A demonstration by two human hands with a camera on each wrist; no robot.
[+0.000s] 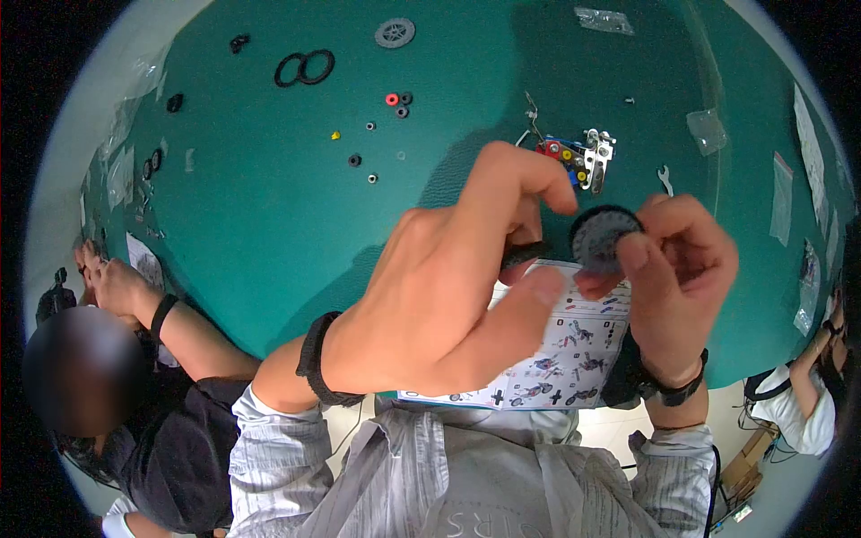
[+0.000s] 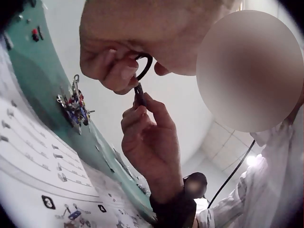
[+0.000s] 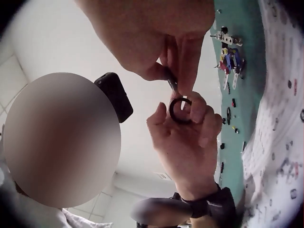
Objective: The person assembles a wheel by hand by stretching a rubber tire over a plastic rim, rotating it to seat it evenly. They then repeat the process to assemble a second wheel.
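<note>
My left hand [image 1: 448,287] holds a black rubber tire [image 1: 523,255], seen as a thin ring [image 2: 148,70] in the left wrist view, between its curled fingers. Facing it, my right hand [image 1: 686,264] pinches a grey toothed wheel [image 1: 603,242] between thumb and fingers, and black shows along the wheel's upper edge. From the left wrist the wheel [image 2: 139,95] appears edge-on, close below the tire. Both hands are raised over a printed instruction sheet [image 1: 574,359]. Just beyond them lies a small model [image 1: 578,161] of metal strips with red, blue and yellow parts.
Farther off on the green table [image 1: 251,179] lie two black rings [image 1: 305,68], a grey wheel [image 1: 395,33] and several small parts. At the right are a small wrench [image 1: 665,179] and plastic bags [image 1: 707,132]. Another person [image 1: 170,403] sits at the left.
</note>
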